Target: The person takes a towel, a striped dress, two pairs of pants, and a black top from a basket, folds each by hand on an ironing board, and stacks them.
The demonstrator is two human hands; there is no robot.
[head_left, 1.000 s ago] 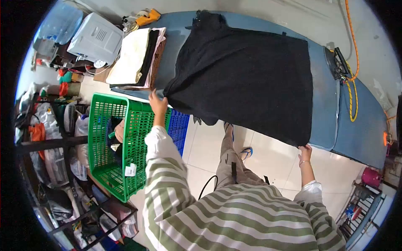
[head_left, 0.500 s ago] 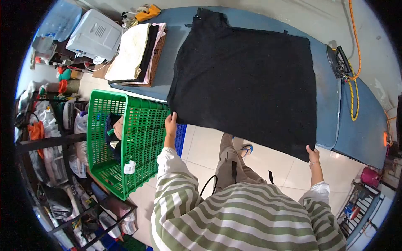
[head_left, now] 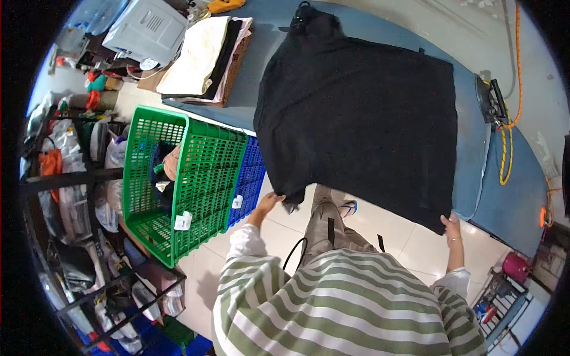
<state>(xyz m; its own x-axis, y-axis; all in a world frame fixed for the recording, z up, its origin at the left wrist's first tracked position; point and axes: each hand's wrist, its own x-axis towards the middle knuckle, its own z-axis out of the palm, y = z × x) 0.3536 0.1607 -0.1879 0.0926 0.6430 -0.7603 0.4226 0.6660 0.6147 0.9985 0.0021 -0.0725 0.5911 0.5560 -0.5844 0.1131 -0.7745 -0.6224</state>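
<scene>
A large black garment (head_left: 362,118) lies spread over the blue-grey ironing table (head_left: 469,142), its near edge hanging past the table's front. My left hand (head_left: 267,206) pinches the garment's lower left corner, which droops in a loose fold beside the blue basket. At the lower right corner, my right hand (head_left: 451,226) grips the edge between thumb and fingers. The garment's narrower end, with something dark and shiny on it, points to the table's far side.
Green basket (head_left: 211,172) with clothes and blue basket (head_left: 246,178) stand left. Folded clothes (head_left: 193,59) lie at the table's left end. An iron (head_left: 490,102) with an orange-yellow cord rests at the right. Shelves with bagged items (head_left: 71,196) fill the far left.
My left hand has moved down and to the right, pulling the garment's left corner off the table's front into a fold. My right hand still holds its corner. The view has shifted slightly.
</scene>
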